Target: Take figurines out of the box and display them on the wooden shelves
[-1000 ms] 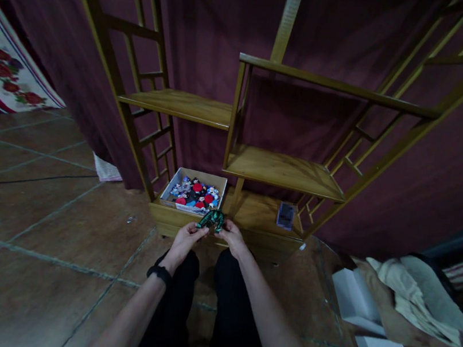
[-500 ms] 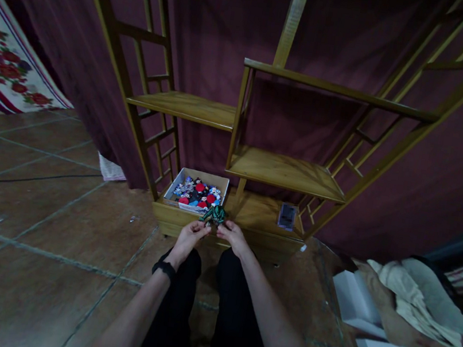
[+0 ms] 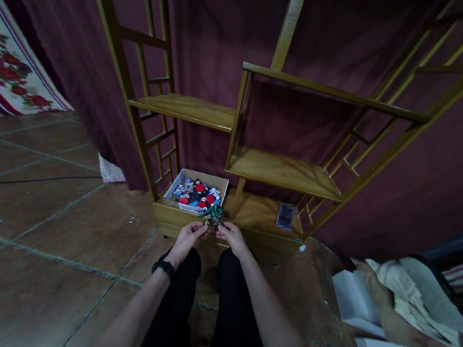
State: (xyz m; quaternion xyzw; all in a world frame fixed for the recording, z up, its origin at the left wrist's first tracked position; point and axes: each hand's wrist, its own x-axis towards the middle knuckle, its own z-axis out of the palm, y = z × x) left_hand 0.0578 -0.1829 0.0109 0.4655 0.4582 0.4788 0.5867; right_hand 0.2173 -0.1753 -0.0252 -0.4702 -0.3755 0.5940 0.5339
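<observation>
Between my two hands is a small dark green figurine, held in front of the low shelf's edge. My left hand, with a black band on its wrist, pinches the figurine's lower left side. Fingertips of my right hand close on its lower right side. Its fine details are too small to make out. Just behind it, a shallow white box stands on the bottom shelf, filled with several small figurines in red, black, white, blue and purple.
A wooden shelf unit with stepped boards stands before a maroon curtain. A blurred dark rectangular object sits on the bottom shelf at right. White boxes and a crumpled cloth lie on the right floor. A cable runs along the left floor.
The green figurine has turned slightly between my fingers, and its outline looks different. Both hands keep almost the same place, and the view has shifted very little.
</observation>
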